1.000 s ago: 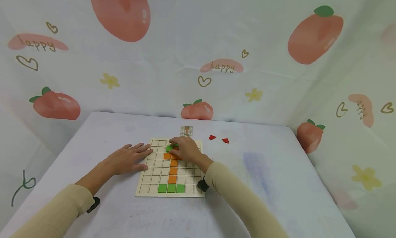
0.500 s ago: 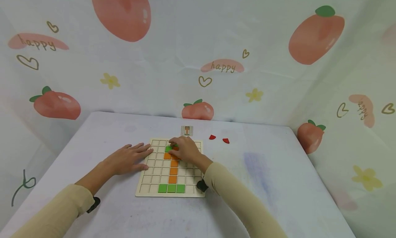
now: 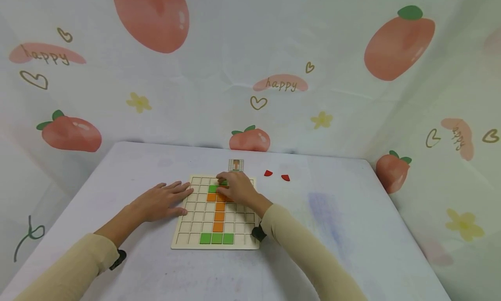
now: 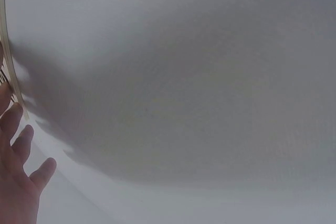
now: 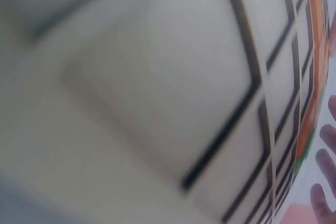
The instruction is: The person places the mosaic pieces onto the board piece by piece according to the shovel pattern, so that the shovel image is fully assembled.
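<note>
In the head view, a pale wooden grid board lies on the table. My left hand rests at its left edge, fingers spread and straight, the fingertips touching the board. My right hand is over the upper part of the board, its thumb and fingers curled about a green tile, which is partly hidden. Left of that hand sits another green tile. Orange tiles form a column with a crosspiece, partly covered by the right hand. A row of green tiles lies near the front edge.
A small pattern card lies behind the board. Two red wedge-shaped pieces are at the back, right of the card. A white cloth printed with peaches hangs behind and beside the table.
My right hand has shifted slightly to the right over the upper part of the board, showing a little more of the tiles there. The left hand stays in place at the edge.
</note>
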The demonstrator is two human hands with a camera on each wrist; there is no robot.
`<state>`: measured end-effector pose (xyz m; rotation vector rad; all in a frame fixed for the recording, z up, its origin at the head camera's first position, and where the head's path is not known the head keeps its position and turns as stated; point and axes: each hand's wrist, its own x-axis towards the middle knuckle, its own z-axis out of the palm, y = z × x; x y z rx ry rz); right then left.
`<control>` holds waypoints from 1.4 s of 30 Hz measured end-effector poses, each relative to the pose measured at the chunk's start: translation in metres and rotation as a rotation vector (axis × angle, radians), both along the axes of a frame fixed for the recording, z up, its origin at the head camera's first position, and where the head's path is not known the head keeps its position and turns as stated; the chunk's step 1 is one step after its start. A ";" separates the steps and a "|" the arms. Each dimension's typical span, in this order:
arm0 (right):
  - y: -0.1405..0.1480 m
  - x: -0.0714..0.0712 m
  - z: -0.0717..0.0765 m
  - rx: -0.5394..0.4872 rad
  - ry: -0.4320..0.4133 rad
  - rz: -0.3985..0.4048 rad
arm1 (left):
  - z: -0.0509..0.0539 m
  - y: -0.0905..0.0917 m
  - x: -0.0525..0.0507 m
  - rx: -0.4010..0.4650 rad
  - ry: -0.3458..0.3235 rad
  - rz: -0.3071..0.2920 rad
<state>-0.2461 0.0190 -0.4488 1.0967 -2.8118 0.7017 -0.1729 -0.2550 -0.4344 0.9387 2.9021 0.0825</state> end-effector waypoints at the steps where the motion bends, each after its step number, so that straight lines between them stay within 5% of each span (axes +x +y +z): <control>1: 0.003 -0.002 0.000 -0.001 0.009 -0.008 | 0.000 0.000 0.000 -0.003 0.003 -0.002; 23: 0.110 -0.034 -0.004 -0.032 0.071 -0.287 | -0.001 0.000 0.001 0.024 0.001 -0.003; 42: 0.136 -0.029 -0.006 -0.002 -0.052 -0.328 | -0.003 0.000 -0.001 0.014 0.000 0.001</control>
